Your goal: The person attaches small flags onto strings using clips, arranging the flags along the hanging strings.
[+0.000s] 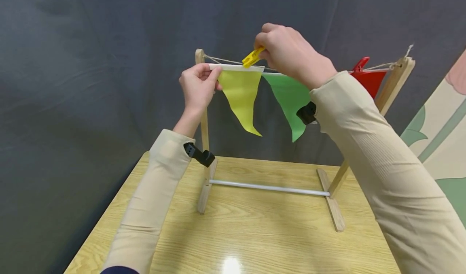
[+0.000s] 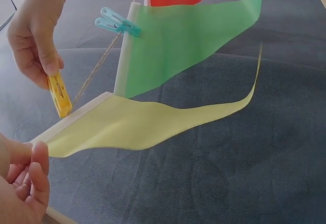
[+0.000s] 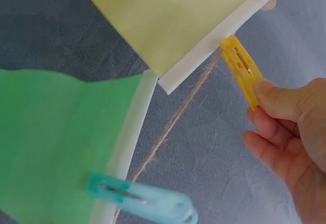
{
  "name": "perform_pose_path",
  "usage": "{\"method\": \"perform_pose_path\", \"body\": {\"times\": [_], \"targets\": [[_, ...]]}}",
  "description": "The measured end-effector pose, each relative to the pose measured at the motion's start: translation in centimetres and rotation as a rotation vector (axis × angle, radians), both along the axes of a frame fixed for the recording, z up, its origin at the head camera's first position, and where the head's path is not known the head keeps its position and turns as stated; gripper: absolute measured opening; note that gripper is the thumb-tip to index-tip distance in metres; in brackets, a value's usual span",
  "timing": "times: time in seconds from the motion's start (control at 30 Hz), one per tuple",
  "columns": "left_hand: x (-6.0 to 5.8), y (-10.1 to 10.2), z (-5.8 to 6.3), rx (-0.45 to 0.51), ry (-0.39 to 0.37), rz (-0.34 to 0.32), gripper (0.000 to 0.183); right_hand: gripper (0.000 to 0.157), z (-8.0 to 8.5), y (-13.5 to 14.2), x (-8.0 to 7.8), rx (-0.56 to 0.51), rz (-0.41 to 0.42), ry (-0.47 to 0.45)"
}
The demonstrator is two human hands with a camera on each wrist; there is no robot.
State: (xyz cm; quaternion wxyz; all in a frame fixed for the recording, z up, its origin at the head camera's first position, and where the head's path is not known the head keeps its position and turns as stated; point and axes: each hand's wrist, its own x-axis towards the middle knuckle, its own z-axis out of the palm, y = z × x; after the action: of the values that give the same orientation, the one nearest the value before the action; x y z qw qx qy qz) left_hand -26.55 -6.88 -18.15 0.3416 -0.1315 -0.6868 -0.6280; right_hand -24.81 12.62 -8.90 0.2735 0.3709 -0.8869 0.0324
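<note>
My left hand (image 1: 199, 83) pinches the left end of the white top band of a yellow pennant flag (image 1: 242, 92), close to the wooden post. The pennant hangs with its tip curling to the right. Above the middle of that band, my right hand (image 1: 287, 49) holds a yellow clothespin (image 1: 252, 58) between thumb and fingers. In the right wrist view, the nose of the clothespin (image 3: 237, 63) meets the white band and the twine (image 3: 175, 117). Beside the yellow pennant hangs a green pennant (image 2: 188, 46), fixed to the twine by a light blue clothespin (image 2: 118, 23).
A red pennant (image 1: 369, 81) hangs at the right end under a red clothespin (image 1: 360, 64). Twine runs between the left wooden post (image 1: 205, 132) and the right post (image 1: 395, 81). A white rod (image 1: 269, 187) joins their feet on the wooden table (image 1: 233, 225). Behind is a dark grey curtain (image 1: 91, 63).
</note>
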Motion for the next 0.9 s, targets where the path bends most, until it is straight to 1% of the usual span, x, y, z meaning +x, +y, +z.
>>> {"method": "perform_pose_path", "body": {"times": [0.13,0.33,0.47,0.63,0.8,0.9], "targets": [[-0.1,0.3,0.1,-0.003,0.010,0.012,0.015,0.013,0.4,-0.4,-0.2,0.045,-0.004,-0.016],[-0.1,1.0,0.3,-0.029,0.003,0.042,0.014,0.013,1.0,-0.7,-0.5,0.101,-0.051,-0.023],[-0.2,1.4,0.5,-0.042,0.000,0.047,0.015,0.013,1.3,-0.7,-0.8,0.121,-0.077,-0.068],[-0.2,2.0,0.6,-0.045,0.014,0.052,0.015,0.014,1.3,-0.7,-1.0,0.130,-0.085,-0.115],[-0.1,2.4,0.5,-0.057,-0.013,0.061,0.015,0.016,1.4,-0.7,-1.2,0.133,-0.104,-0.163],[-0.1,2.5,0.4,-0.053,-0.013,0.057,0.015,0.016,1.5,-0.7,-1.4,0.153,-0.102,-0.173]]}}
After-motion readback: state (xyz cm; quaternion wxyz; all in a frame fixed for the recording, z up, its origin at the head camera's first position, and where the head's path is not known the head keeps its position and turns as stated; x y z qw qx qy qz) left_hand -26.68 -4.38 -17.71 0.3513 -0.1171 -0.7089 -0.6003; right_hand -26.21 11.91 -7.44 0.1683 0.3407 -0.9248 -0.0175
